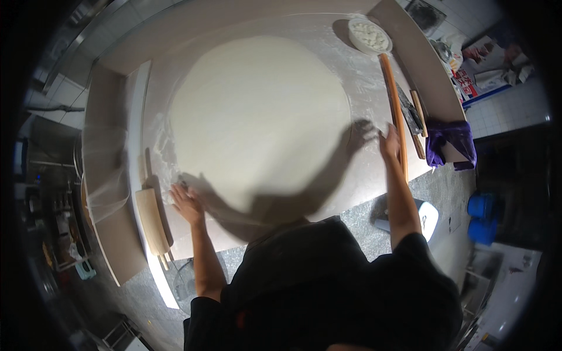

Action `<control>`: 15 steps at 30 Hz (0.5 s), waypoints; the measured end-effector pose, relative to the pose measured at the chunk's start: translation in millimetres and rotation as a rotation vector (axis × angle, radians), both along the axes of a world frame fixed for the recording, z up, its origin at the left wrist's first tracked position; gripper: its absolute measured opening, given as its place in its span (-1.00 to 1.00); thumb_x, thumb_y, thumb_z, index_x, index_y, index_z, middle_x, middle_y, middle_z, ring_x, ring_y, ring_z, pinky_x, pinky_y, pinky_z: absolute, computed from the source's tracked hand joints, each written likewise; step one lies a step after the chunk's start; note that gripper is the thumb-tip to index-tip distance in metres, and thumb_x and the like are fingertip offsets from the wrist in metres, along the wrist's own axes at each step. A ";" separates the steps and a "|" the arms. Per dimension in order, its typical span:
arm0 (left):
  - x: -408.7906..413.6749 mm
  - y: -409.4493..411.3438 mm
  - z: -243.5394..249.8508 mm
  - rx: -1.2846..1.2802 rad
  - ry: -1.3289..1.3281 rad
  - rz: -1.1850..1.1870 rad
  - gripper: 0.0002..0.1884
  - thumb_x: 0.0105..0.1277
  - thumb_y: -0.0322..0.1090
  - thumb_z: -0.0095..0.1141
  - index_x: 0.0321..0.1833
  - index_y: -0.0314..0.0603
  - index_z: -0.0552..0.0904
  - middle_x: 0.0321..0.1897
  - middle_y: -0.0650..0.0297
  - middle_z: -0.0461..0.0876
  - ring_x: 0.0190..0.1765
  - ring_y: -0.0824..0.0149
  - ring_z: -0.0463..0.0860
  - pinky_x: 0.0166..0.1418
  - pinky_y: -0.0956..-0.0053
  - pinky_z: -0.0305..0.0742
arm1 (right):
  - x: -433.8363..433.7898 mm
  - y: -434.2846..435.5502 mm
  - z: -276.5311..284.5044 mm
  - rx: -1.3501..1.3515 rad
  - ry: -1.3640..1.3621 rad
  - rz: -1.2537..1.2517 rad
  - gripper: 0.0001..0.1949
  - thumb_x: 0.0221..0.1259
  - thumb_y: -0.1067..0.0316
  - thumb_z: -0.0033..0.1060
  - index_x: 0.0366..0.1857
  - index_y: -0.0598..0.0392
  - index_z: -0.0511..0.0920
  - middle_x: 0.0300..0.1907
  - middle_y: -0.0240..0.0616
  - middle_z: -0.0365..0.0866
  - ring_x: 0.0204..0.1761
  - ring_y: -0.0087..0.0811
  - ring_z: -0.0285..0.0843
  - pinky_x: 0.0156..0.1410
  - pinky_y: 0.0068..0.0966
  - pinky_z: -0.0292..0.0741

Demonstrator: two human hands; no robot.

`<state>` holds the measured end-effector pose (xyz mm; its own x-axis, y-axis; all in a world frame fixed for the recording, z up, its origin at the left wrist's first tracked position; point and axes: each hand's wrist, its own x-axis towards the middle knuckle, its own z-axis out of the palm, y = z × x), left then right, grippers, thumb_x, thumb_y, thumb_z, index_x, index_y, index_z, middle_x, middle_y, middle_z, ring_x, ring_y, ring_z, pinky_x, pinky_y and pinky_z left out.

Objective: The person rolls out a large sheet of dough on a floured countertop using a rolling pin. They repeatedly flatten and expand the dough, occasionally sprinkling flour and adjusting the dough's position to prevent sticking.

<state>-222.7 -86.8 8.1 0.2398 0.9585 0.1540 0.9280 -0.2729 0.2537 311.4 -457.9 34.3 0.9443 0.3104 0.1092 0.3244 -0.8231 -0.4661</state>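
A very large, thin round sheet of dough lies flat on the floured worktable. My left hand is at the sheet's lower left edge, palm down with its fingers apart and nothing held. To its left, a thick wooden rolling pin with handles rests on a long pale strip. My right hand is beside a long, thin wooden rolling pin on the right. It seems to touch that pin, but whether its fingers close around it cannot be told. Shadows of my arms fall across the dough.
A white bowl of flour stands at the far right corner. Beyond the thin pin are a dark blade-like tool and a short wooden stick. A purple cloth drapes over the raised side board. Clear plastic sheeting hangs on the left board.
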 end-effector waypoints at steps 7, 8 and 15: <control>-11.9 -91.9 -34.1 -0.217 -0.485 0.156 -0.61 0.32 -0.19 0.14 0.06 -0.37 0.56 -0.10 0.01 0.64 -0.06 0.11 0.63 0.03 0.30 0.52 | -27.0 -149.2 9.4 -0.469 0.070 -0.170 -0.56 0.07 0.18 0.26 -0.01 0.13 0.39 -0.02 0.06 0.49 0.02 0.09 0.49 0.09 -0.04 0.49; -13.5 -98.3 -37.9 -0.255 -0.516 0.221 -0.63 0.31 -0.18 0.15 0.02 -0.37 0.58 -0.17 0.03 0.67 -0.15 0.15 0.66 -0.05 0.31 0.55 | -18.9 -163.3 0.0 -0.394 0.013 -0.171 -0.64 0.06 0.19 0.23 -0.13 0.12 0.39 -0.11 0.04 0.50 -0.03 0.10 0.50 0.06 -0.04 0.49; 20.6 -102.9 26.5 -0.841 -0.935 0.595 -0.72 0.26 -0.26 0.16 -0.11 -0.35 0.58 -0.28 0.19 0.62 -0.21 0.30 0.63 -0.15 0.37 0.60 | -10.5 -185.5 -15.4 -0.151 0.185 -0.228 -0.53 -0.13 0.10 0.26 -0.14 0.17 0.47 -0.25 0.01 0.66 -0.16 0.11 0.62 -0.06 -0.05 0.53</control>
